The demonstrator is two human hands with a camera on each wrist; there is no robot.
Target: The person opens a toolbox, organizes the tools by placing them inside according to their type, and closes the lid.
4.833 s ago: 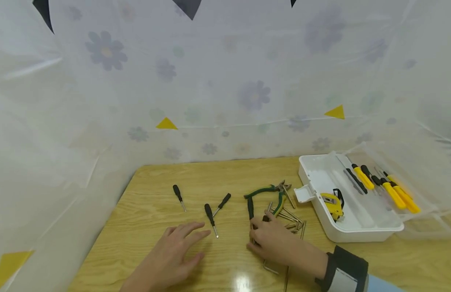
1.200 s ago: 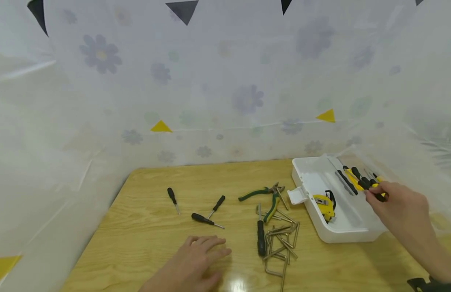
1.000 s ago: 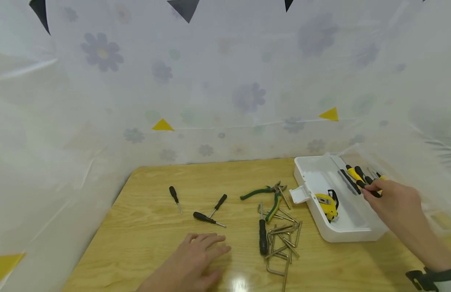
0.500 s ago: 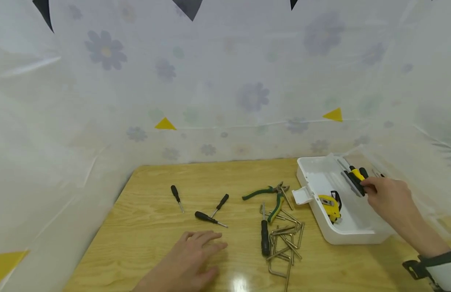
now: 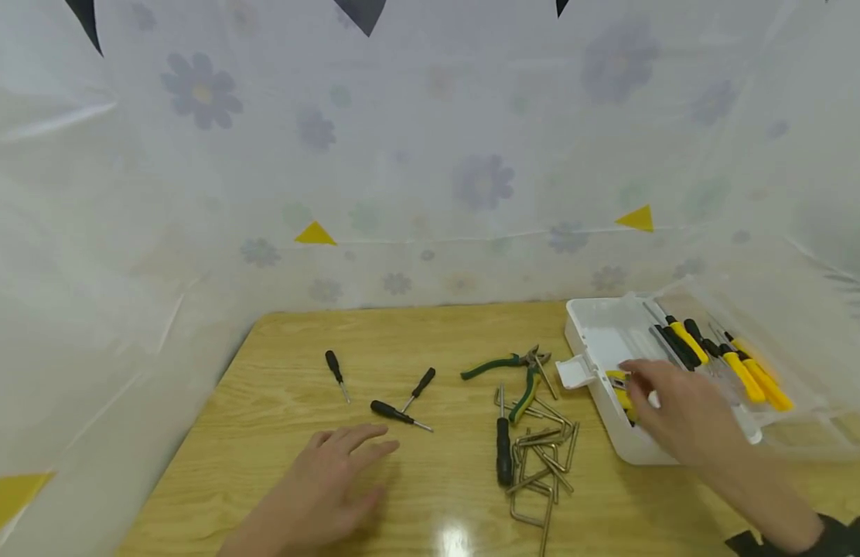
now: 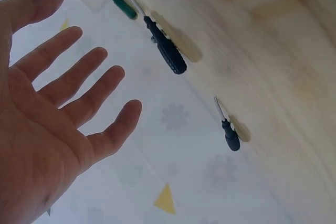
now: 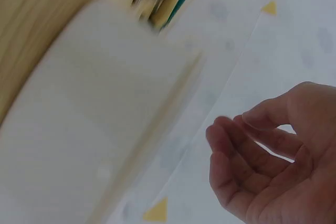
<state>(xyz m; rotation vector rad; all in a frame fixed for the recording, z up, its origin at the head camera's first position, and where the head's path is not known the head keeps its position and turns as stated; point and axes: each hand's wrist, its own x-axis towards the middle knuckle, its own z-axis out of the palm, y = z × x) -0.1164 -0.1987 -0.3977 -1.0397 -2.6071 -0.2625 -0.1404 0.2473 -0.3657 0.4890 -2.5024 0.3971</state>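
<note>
My left hand [image 5: 325, 487] hovers low over the table, fingers spread and empty. Just beyond its fingertips lie three small black-handled screwdrivers, the nearest [image 5: 391, 411] pointing right. My right hand [image 5: 680, 414] is above the white toolbox [image 5: 642, 452], and its loosely curled fingers hold nothing in the right wrist view. It partly covers a yellow tape measure [image 5: 619, 383] in the box. Farther back in the box, black-handled tools [image 5: 686, 345] lie beside a yellow-handled one [image 5: 693, 340]. More yellow-handled tools [image 5: 746, 377] lie toward the clear open lid.
Between the hands, a larger black screwdriver [image 5: 503, 456] lies beside a pile of brass-coloured hex keys [image 5: 530, 520]. Green-handled pliers [image 5: 493, 366] rest behind them. The box latch [image 5: 576, 372] sticks out toward the pliers. A flowered plastic sheet [image 5: 430, 155] hangs behind the table [image 5: 298, 340].
My right hand has let go of a black-handled screwdriver among the tools in the box and moved left over the tape measure. My left hand has drawn slightly left.
</note>
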